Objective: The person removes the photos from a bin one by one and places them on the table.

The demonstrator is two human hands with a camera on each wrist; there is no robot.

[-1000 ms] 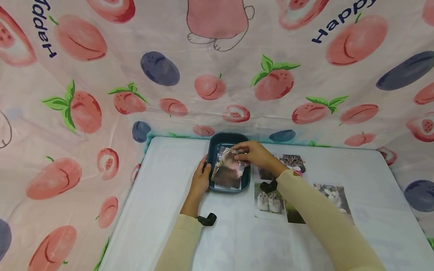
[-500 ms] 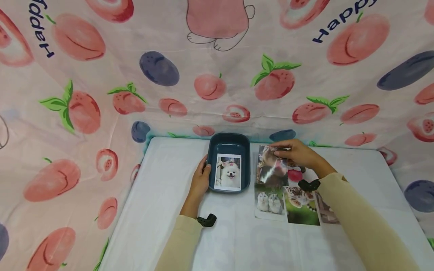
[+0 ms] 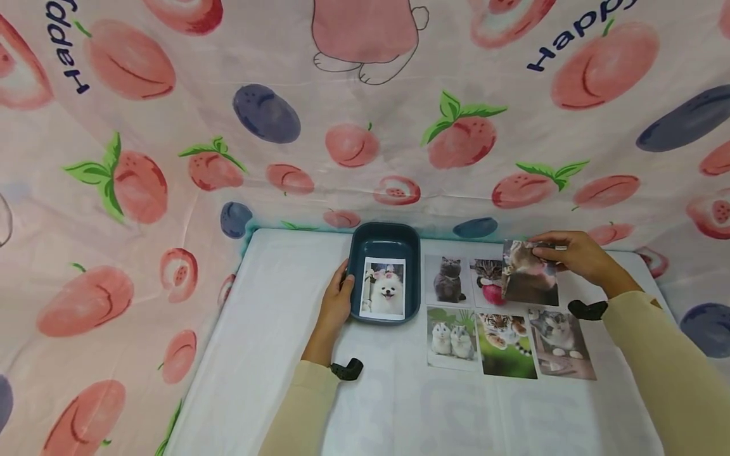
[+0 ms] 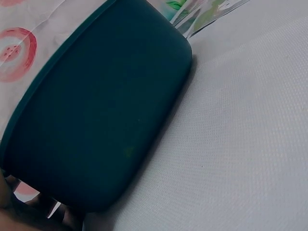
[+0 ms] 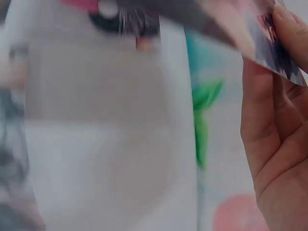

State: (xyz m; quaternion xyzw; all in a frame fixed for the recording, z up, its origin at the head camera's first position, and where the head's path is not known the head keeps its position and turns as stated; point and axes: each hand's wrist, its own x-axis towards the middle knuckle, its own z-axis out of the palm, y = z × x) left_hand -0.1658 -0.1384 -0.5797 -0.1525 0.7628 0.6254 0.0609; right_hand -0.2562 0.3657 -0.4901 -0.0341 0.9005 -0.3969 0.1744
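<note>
My left hand (image 3: 335, 299) grips the left side of a dark teal tray (image 3: 414, 272), its fingers (image 4: 41, 204) partly in view by the tray wall (image 4: 106, 106) in the left wrist view. A photo of a white fluffy dog (image 3: 386, 292) lies inside the tray. Over at the right, my right hand (image 3: 576, 256) pinches a photo print (image 3: 530, 275) by its upper right edge, thumb on top; its picture is brownish and unclear. The held photo overlaps the right edge of a photo of a cat with a pink ball (image 3: 488, 282).
Several photos lie in rows right of the tray: a grey cat (image 3: 448, 280), two hamsters (image 3: 453, 339), a tiger cub (image 3: 506, 345) and a grey-white cat (image 3: 561, 344). A fruit-print curtain (image 3: 365, 145) hangs behind the white table (image 3: 274, 285).
My right hand has carried the photo from above the tray to the right, past the grey cat photo, uncovering the white dog photo. My left hand stays at the tray.
</note>
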